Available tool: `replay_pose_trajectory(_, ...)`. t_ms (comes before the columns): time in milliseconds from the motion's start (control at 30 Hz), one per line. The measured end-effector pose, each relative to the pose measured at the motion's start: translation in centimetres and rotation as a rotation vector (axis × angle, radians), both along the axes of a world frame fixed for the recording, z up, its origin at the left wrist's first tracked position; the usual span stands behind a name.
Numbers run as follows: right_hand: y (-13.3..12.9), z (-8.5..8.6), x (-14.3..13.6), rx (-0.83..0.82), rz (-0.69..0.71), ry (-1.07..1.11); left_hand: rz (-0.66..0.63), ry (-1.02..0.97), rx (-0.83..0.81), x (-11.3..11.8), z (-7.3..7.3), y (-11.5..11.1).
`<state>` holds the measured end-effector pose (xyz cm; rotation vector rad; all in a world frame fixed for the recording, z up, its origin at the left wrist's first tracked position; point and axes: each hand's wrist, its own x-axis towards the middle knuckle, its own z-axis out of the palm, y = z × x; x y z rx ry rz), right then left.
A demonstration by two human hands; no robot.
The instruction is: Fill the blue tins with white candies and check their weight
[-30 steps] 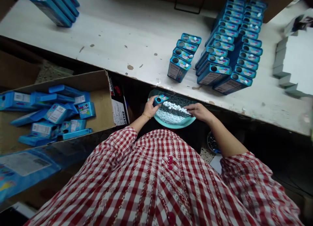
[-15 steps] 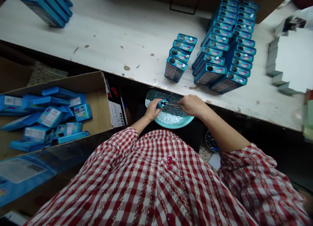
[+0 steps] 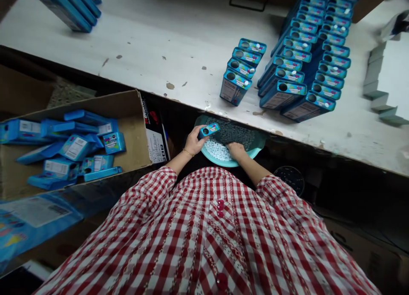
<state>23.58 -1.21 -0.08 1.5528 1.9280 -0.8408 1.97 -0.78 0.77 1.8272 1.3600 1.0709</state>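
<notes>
My left hand is closed around a small blue candy box, tilted so that its top with a dark round hole faces me. The box is above the left part of a turquoise basin at my lap. Small white candies lie in the basin. My right hand is down among the candies, its fingers curled and partly hidden. What it grips there does not show.
On the white table stand a short row of blue boxes and two longer rows. More blue boxes lie jumbled in a cardboard carton at left. White stacked cartons are at the far right.
My right hand has moved down into the candies, away from the box; the metal tool it held is out of sight. My left hand has turned the box's top toward me.
</notes>
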Motion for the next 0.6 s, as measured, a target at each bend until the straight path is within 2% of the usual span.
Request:
replay_pose_trajectory(133, 0.6, -1.1, 1.6, -0.044, -0.128, 0.203, 0.017, -0.002, -0.027, 0.0, 0.0, 0.2)
replay_pose_trajectory(267, 0.7, -0.1, 3.8, -0.039, -0.253, 0.359, 0.037, -0.006, -0.066, -0.3, 0.1, 0.5)
replay_pose_trajectory(367, 0.4, 2.3, 5.3, -0.013, -0.326, 0.43, 0.045, 0.0, -0.07, -0.2, 0.0, 0.7)
replay_pose_trajectory(467, 0.4, 5.5, 6.4, 0.03, -0.392, 0.515, 0.02, 0.016, -0.051, 0.3, -0.1, 0.7)
replay_pose_trajectory(600, 1.4, 9.8, 6.1, 0.091, -0.408, 0.572, -0.048, 0.067, -0.033, 1.5, -0.5, 0.6)
